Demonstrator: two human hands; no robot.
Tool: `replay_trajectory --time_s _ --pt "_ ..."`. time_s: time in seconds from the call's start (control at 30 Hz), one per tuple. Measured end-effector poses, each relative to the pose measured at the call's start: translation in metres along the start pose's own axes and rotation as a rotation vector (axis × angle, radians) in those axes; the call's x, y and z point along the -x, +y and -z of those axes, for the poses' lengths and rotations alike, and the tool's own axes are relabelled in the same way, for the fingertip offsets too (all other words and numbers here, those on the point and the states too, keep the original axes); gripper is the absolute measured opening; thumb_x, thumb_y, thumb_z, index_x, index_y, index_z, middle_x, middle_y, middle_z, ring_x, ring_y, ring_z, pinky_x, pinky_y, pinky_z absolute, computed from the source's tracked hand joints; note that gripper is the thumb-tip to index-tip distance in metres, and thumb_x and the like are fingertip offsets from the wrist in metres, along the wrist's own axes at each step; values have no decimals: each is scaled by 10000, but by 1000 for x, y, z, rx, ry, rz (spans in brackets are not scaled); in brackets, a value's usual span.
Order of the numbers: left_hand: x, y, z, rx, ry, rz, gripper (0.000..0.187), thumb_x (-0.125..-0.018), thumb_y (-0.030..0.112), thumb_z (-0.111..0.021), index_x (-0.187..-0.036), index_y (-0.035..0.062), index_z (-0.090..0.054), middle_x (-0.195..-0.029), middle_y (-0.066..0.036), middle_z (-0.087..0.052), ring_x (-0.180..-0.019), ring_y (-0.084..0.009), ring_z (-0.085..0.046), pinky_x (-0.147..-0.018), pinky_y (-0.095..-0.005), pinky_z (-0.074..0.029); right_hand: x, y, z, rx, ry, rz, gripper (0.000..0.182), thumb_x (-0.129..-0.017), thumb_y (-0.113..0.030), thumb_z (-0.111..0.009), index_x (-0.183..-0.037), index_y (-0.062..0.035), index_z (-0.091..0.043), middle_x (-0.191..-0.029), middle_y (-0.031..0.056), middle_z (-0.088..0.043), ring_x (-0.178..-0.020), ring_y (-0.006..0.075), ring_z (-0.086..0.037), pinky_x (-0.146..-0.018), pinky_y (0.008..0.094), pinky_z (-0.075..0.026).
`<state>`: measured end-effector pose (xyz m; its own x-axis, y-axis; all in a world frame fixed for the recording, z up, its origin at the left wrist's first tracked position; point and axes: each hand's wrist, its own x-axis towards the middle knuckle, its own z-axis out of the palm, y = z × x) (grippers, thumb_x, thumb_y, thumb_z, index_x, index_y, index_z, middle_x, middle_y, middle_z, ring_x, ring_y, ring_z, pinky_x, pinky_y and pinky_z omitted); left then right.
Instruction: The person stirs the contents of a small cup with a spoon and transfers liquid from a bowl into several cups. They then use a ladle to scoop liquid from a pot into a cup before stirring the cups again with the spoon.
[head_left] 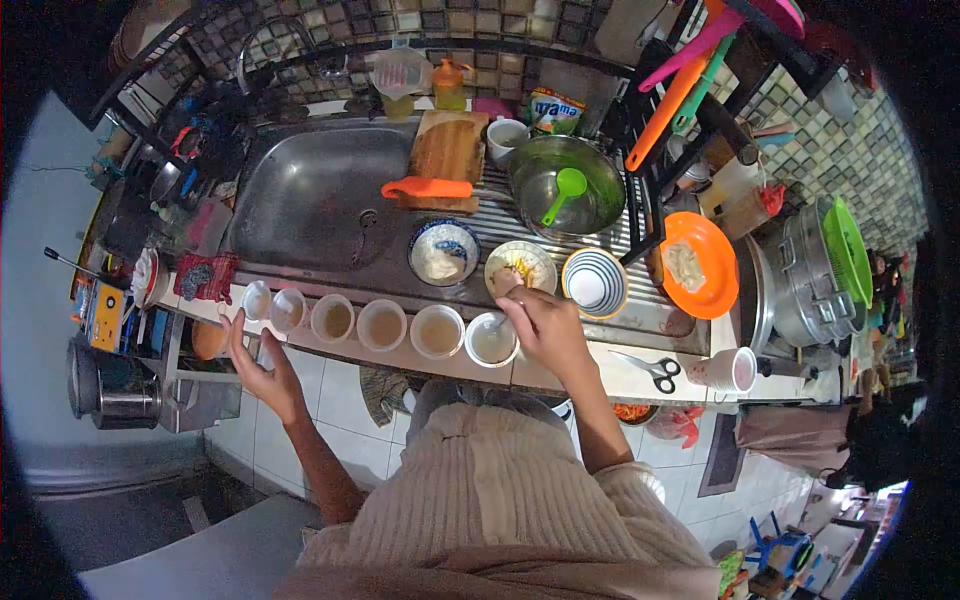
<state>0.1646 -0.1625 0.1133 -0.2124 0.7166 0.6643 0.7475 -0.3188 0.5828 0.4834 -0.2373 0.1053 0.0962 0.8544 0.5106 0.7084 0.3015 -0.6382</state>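
My right hand (543, 325) reaches over the near rim of a small patterned bowl (540, 262) with yellow bits inside. Its fingers are pinched together at the bowl's contents; what they hold is hidden. Just below that hand stands a clear plastic cup (491, 341) of pale liquid, the right end of a row of several such cups. Open and with fingers apart, my left hand (268, 375) is beside the row's left end, near a cup (289, 310). A blue-rimmed bowl (443, 252) with a whitish lump and a striped bowl (594, 284) flank the patterned bowl.
Behind the bowls are a steel pot (600, 190) with a green ladle (567, 190), a wooden board (447, 148) and an orange-handled knife (427, 188). The sink (300, 190) lies left. Scissors (660, 374), stacked cups (738, 371) and an orange plate (715, 255) stand right.
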Motion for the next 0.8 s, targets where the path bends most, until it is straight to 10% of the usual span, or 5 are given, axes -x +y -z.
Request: replay_trajectory --time_s 0.8 --pt "-5 1 -12 17 0 -51 353 -872 171 -544 -1198 42 -506 -1314 -207 -422 -1247 -334 -367 -1018 -439 -256 2 -3 6 -39 -20 -86 201 -838 -201 -585 -814 -5 -626 -711 158 -626 -639 321 -613 -576 378 -485"
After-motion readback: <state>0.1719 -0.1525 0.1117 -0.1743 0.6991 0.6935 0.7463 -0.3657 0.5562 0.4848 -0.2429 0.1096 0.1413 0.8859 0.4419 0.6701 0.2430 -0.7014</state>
